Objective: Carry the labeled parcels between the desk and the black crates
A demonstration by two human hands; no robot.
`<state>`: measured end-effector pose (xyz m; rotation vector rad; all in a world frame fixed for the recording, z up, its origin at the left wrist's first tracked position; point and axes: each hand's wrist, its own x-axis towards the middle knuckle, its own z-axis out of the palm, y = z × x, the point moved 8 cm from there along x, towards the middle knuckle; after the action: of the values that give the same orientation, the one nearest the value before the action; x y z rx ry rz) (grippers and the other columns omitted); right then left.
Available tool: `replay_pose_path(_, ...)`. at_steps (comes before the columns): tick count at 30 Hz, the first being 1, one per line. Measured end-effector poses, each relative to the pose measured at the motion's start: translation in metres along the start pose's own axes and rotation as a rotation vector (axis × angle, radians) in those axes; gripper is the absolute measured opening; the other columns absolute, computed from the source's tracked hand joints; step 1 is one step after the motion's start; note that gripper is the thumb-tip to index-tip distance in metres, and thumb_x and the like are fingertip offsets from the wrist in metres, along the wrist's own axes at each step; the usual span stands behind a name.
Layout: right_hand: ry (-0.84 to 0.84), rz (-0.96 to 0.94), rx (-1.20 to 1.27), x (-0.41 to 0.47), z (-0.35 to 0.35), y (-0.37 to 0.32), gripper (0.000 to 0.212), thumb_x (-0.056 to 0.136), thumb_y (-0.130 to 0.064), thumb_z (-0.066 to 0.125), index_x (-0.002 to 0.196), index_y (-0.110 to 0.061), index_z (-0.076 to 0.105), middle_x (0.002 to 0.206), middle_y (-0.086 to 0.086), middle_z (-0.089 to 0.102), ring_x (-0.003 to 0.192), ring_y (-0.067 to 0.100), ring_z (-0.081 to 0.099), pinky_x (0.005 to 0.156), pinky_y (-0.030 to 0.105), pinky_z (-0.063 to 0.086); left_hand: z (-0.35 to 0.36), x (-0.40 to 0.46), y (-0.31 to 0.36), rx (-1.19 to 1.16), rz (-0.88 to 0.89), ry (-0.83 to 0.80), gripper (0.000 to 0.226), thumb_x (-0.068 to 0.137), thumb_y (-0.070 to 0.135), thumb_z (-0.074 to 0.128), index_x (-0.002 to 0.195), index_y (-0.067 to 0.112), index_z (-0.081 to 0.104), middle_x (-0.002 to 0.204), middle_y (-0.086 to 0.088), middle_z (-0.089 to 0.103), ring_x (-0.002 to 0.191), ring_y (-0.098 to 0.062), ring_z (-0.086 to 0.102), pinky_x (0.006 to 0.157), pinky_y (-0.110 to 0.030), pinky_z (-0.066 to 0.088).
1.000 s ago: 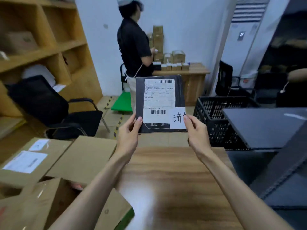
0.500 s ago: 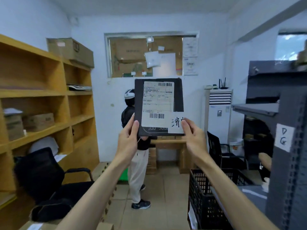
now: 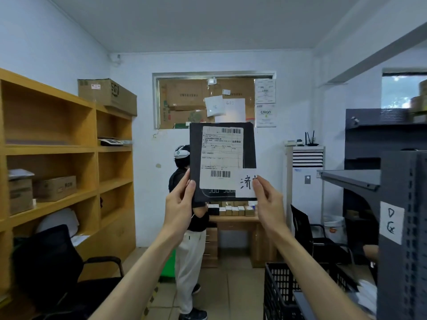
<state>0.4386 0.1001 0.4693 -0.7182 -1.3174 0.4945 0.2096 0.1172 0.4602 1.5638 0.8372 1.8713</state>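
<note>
**Parcel in hand, raised for a label check, not yet crated**

Nearest, both forearms reach up from the bottom of the view. The left hand [image 3: 179,202] pinches the lower left corner of the parcel [image 3: 223,161], thumb on the front face and the other fingers behind it. The right hand [image 3: 269,203] pinches the lower right corner the same way, its thumb lying over a white handwritten slip [image 3: 246,183] stuck there. The parcel is a flat black packet held upright at the centre of the view, its printed shipping label [image 3: 220,158] facing the camera.

At about 5 o'clock, low and close, stands a black crate [image 3: 280,289], well below the parcel. At 3 o'clock a grey metal rack [image 3: 402,227] carries a tag reading "DG". At 9 o'clock, wooden shelves [image 3: 69,181] hold cardboard boxes, with a black chair [image 3: 50,262] in front.

Farther off, behind the parcel, another person [image 3: 190,250] stands at a wooden desk [image 3: 235,219] lined with small boxes, and beyond that is the back wall.

By my reading, this parcel is picked up and mid-carry. The pose suggests its label is being read to choose a destination. Left to do: lower it into the proper crate and release. How many parcels remain cannot be told here.
</note>
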Motion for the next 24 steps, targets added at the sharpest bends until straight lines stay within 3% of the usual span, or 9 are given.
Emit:
replay_pose_path(7,-0.016,0.002,-0.008,0.008,-0.006,0.007,0.023,0.105,-0.013,0.046,0.125,-0.024,0.049,0.104,-0.024,0.058,0.09,-0.028,0.055,0.072,-0.002,0.043,0.006,0.003,-0.002,0.006,-0.008,0.01,0.045,0.106,0.023,0.049,0.151,0.024,0.046,0.132,0.012,0.064,0.114,0.002,0.064,0.086,-0.014,0.054)
replay_pose_path(10,-0.018,-0.015,-0.031,0.012,0.002,0.012,0.025,0.106,-0.019,0.047,0.129,-0.02,0.057,0.113,-0.016,0.066,0.106,-0.007,0.062,0.08,0.007,0.05,-0.003,0.003,0.001,0.016,0.001,0.03,0.043,0.106,0.021,0.05,0.148,0.026,0.048,0.125,0.017,0.066,0.112,0.002,0.065,0.087,-0.014,0.054)
replay_pose_path(13,-0.029,0.0,-0.029,0.01,0.021,0.024,0.03,0.106,-0.023,0.046,0.129,-0.014,0.062,0.118,-0.006,0.07,0.11,0.006,0.065,0.091,0.022,0.055,-0.022,0.001,0.002,0.048,-0.003,0.05,0.042,0.106,0.019,0.049,0.148,0.023,0.048,0.122,0.015,0.067,0.114,-0.002,0.065,0.086,-0.014,0.054)
replay_pose_path(15,-0.046,0.021,-0.005,0.005,0.041,0.027,0.03,0.106,-0.025,0.047,0.129,-0.014,0.062,0.117,-0.006,0.071,0.109,0.008,0.066,0.09,0.027,0.057,-0.044,-0.001,0.004,0.065,-0.017,0.074,0.043,0.106,0.019,0.05,0.149,0.019,0.047,0.129,0.009,0.065,0.121,-0.008,0.063,0.096,-0.022,0.055)
replay_pose_path(18,-0.086,0.013,0.046,0.0,0.083,0.022,0.029,0.106,-0.02,0.047,0.129,-0.012,0.062,0.11,-0.012,0.07,0.102,-0.003,0.066,0.083,0.017,0.055,-0.087,-0.002,0.016,0.126,-0.003,0.127,0.045,0.106,0.021,0.051,0.15,0.018,0.046,0.142,0.003,0.059,0.132,-0.014,0.056,0.113,-0.039,0.046)
replay_pose_path(21,-0.15,0.045,0.101,-0.007,0.134,0.017,0.026,0.105,-0.024,0.048,0.126,-0.023,0.063,0.104,-0.023,0.071,0.102,-0.01,0.063,0.089,0.018,0.054,-0.137,-0.005,0.033,0.18,0.004,0.179,0.046,0.106,0.022,0.051,0.151,0.018,0.045,0.145,0.001,0.057,0.129,-0.01,0.057,0.104,-0.024,0.051)
replay_pose_path(23,-0.189,0.046,0.123,-0.014,0.172,0.01,0.025,0.105,-0.033,0.049,0.124,-0.029,0.064,0.11,-0.02,0.072,0.109,-0.004,0.063,0.1,0.03,0.052,-0.173,-0.011,0.047,0.217,0.012,0.207,0.046,0.105,0.022,0.051,0.151,0.021,0.045,0.144,0.002,0.058,0.126,-0.007,0.059,0.095,-0.018,0.053)
replay_pose_path(24,-0.211,0.045,0.15,-0.019,0.193,0.006,0.028,0.105,-0.031,0.049,0.129,-0.025,0.064,0.114,-0.016,0.071,0.111,-0.002,0.063,0.099,0.028,0.051,-0.193,-0.014,0.056,0.241,0.016,0.222,0.047,0.105,0.024,0.051,0.151,0.023,0.045,0.145,0.003,0.058,0.127,-0.007,0.058,0.098,-0.02,0.053)
